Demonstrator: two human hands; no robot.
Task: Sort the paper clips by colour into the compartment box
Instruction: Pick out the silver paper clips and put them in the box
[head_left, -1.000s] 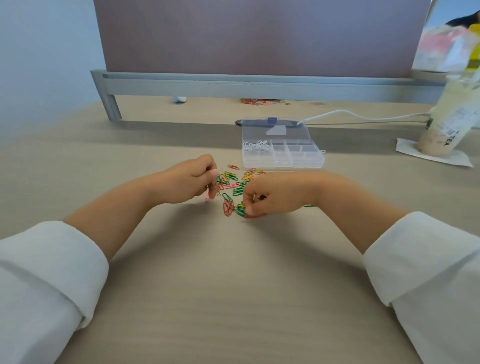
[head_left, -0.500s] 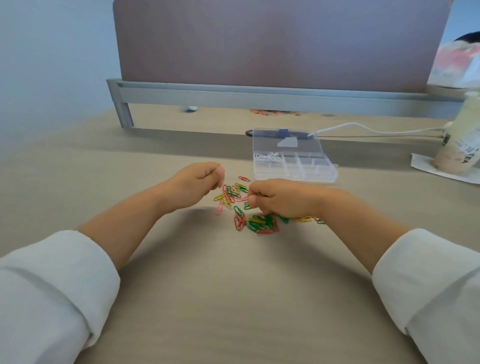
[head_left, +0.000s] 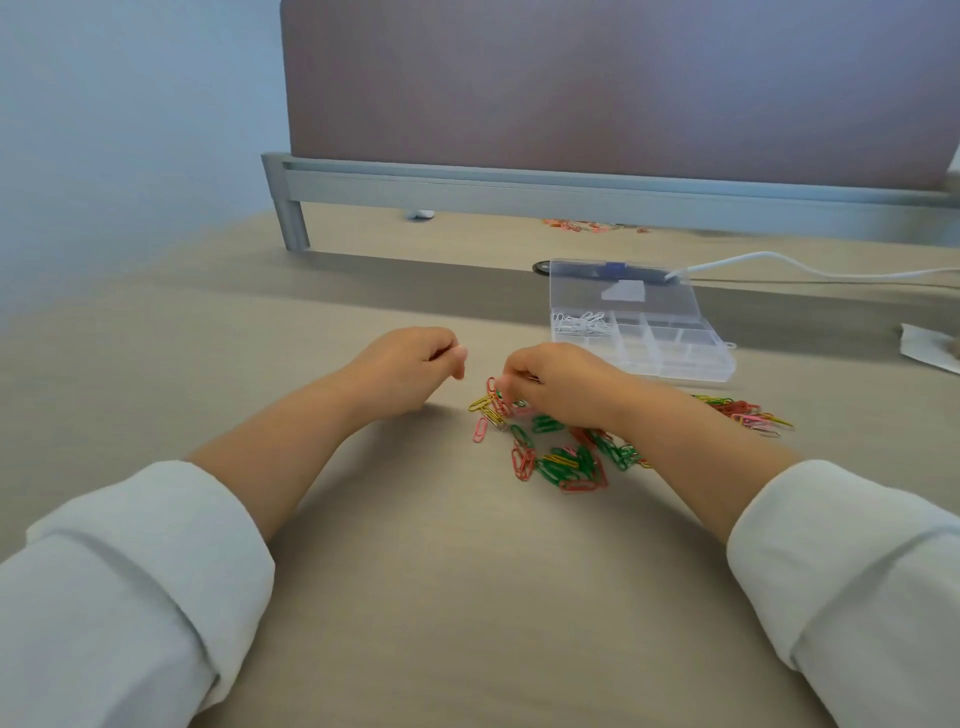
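Both curled, holdings unclear: right hand (head_left: 563, 387) on multicoloured wire paper clips (head_left: 563, 465); left hand (head_left: 410, 366) beside; pinch one colour for clear plastic compartment box (head_left: 675, 358).

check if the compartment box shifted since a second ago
No. The compartment box keeps its far edge beside the black grommet and the white cable; only the camera shifted.

Loose red, green, yellow and pink paper clips (head_left: 561, 460) lie tangled flat near the counter's middle, with a smaller bunch (head_left: 748, 413) apart to their right. Toward the far edge sits the clear compartment box (head_left: 696, 370), lid open, with white clips (head_left: 582, 323) in its far-left compartment.
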